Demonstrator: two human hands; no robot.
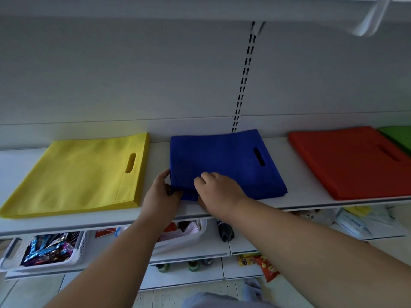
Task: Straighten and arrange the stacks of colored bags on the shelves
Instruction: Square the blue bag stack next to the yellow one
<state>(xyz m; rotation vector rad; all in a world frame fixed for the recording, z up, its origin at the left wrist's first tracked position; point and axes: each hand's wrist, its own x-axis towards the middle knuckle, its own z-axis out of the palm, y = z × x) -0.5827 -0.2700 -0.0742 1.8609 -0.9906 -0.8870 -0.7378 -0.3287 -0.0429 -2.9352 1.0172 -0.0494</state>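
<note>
White metal shelf (289, 150) — left hand (161, 194) pinches blue fabric stack's (222, 158) corner, right hand (219, 193) seemingly curled atop.

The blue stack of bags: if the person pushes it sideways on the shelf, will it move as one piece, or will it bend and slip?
The blue stack looks like thin soft fabric, so it probably bends if lifted. Its layers fan slightly at the front right corner, so a push may shear them. Both the left hand and the right hand at its corner would likely help.
</note>
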